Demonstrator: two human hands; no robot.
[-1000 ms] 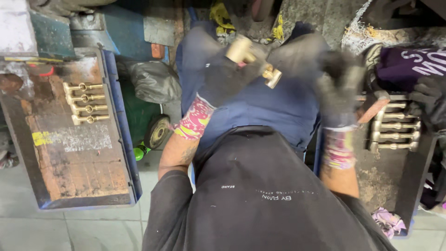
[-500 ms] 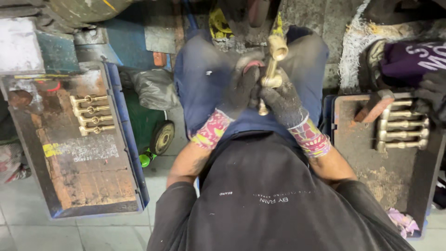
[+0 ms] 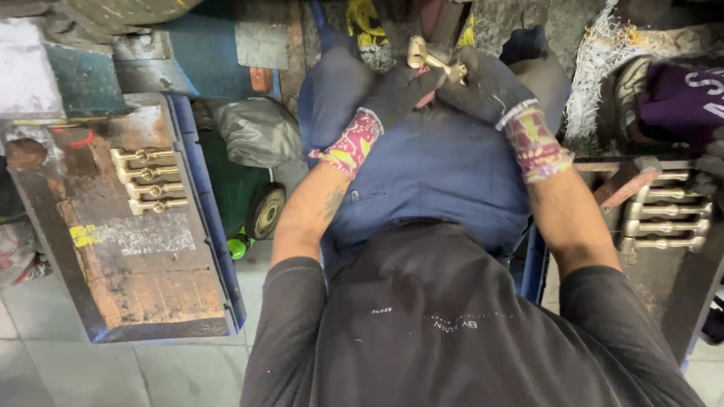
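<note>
Pale grey floor tiles [image 3: 45, 369] lie well below and left of the grip. A rusty blue-rimmed metal tray [image 3: 143, 301] sits left of the grip, with a crumpled grey plastic bag [image 3: 256, 132] and a small black wheel [image 3: 265, 212] between. A dark tray [image 3: 679, 279] stands to the right.

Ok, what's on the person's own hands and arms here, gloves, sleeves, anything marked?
Both the left hand and right hand wear dark, grimy work gloves with bright patterned knit cuffs in pink, yellow and green. The forearms are bare; the left one carries a small dark marking near the elbow. Black sleeves are pushed up above the elbows.
</note>
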